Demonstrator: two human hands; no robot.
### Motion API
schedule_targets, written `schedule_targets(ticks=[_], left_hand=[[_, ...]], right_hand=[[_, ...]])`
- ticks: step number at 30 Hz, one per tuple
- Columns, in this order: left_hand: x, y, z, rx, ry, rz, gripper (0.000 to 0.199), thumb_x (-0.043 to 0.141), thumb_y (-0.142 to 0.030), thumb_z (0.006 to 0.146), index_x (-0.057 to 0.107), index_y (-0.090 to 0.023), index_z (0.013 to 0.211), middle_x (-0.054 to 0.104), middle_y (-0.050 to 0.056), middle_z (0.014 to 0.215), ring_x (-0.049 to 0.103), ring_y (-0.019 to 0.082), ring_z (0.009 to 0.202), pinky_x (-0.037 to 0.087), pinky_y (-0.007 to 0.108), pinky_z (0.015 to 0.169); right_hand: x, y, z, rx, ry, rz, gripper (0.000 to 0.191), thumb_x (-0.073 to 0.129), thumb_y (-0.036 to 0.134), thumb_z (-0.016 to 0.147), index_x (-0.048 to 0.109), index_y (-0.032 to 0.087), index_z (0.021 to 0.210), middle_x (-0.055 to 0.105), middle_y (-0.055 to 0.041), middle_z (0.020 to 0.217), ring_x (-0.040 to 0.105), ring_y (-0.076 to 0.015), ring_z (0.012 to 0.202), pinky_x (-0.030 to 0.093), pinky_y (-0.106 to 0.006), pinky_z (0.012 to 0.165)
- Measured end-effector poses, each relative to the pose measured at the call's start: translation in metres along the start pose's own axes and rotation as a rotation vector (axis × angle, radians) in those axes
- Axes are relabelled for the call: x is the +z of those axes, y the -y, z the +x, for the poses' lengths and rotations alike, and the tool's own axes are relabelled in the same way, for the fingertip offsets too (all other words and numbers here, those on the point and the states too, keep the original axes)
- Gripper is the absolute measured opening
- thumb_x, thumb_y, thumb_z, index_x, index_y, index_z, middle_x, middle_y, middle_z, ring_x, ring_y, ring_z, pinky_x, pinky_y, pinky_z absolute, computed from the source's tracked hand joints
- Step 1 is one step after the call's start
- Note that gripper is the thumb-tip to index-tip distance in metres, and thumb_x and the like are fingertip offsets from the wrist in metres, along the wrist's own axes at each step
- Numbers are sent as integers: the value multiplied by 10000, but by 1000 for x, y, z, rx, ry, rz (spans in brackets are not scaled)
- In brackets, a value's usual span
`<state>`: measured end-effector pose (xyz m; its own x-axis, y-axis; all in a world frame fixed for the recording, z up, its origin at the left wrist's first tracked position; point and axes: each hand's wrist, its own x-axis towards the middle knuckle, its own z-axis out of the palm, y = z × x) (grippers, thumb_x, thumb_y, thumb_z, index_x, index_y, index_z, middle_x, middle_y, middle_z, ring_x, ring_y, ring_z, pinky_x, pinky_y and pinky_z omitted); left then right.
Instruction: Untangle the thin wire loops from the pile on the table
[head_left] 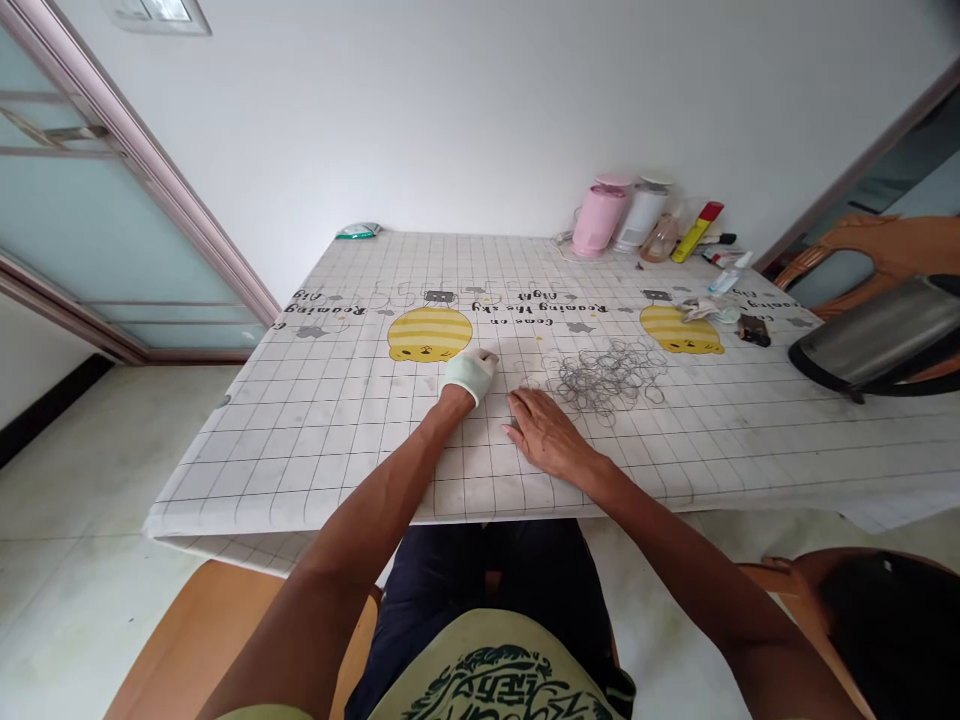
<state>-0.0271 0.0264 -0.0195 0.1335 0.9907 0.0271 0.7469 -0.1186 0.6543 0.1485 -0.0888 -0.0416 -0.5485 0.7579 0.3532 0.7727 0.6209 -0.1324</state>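
Note:
My left hand (470,375) wears a pale mint glove with the fingertips showing. It rests on the tablecloth just below a printed yellow bear, its fingers curled in, and whatever they hold is hidden. To its right, my bare right hand (547,430) lies low over the cloth, palm down. Its fingers are stretched forward with the thumb a little apart, and I see nothing gripped in it. Just beyond that hand spreads a loose, tangled pile of thin dark rings (611,380), like fine wire loops or bands.
The checked tablecloth (300,440) covers the table up to the wall. At the back right stand a pink device (598,218), a white one (642,215), a bottle (661,238) and a yellow box (697,232). A metal kettle (885,335) sits right; a green packet (358,231) lies far left.

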Motion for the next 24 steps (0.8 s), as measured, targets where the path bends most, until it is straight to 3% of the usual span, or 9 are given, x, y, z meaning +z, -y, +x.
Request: schedule_targets(ticks=[3,6,9,11,14,18,24], left_hand=[[-3,2,0,-10,-25,-3,328,515,-320,967,822,-223,906,789,92,999,686,259,946,484,336,837],[-4,7,1,30,-25,-16,324,524,-287,957,827,-226,1054,788,84,1102,689,262,1043,501,335,918],[-3,13,3,203,35,33,415,564,-205,904,780,-218,1259,749,81,1263,655,260,1189,471,319,1056],[-1,17,4,339,92,130,462,600,-171,859,773,-211,1285,720,88,1322,638,268,1227,450,321,1100],[4,20,7,440,136,236,369,619,-201,855,829,-227,1158,722,80,1302,662,271,1168,476,331,1072],[10,22,9,472,128,194,257,613,-220,851,860,-231,922,765,62,1140,690,238,1050,521,310,991],[13,26,10,471,96,132,210,637,-212,787,835,-212,860,762,74,1040,677,226,988,549,296,912]], right_hand=[[-1,17,-7,-58,-1,24,467,466,332,1080,489,99,1484,570,-241,1447,523,-380,1390,442,-610,1186],[-3,29,-15,-105,-8,64,453,488,296,1072,493,110,1485,587,-232,1433,530,-373,1393,449,-612,1191],[-3,33,-22,-112,-28,110,443,498,228,1059,495,134,1492,601,-219,1425,537,-359,1398,467,-605,1185],[-3,33,-26,-113,-41,147,435,486,195,1058,502,137,1489,607,-214,1420,541,-343,1402,488,-579,1178],[-6,27,-32,-127,-59,211,430,471,178,1063,511,165,1491,610,-192,1426,555,-317,1395,520,-543,1158],[-12,14,-33,-112,-72,255,435,474,167,1062,506,197,1495,618,-160,1400,583,-288,1335,542,-514,1126],[-14,-5,-14,-91,-57,132,280,476,142,1050,639,151,1277,646,-174,1230,606,-302,1144,582,-490,968]])
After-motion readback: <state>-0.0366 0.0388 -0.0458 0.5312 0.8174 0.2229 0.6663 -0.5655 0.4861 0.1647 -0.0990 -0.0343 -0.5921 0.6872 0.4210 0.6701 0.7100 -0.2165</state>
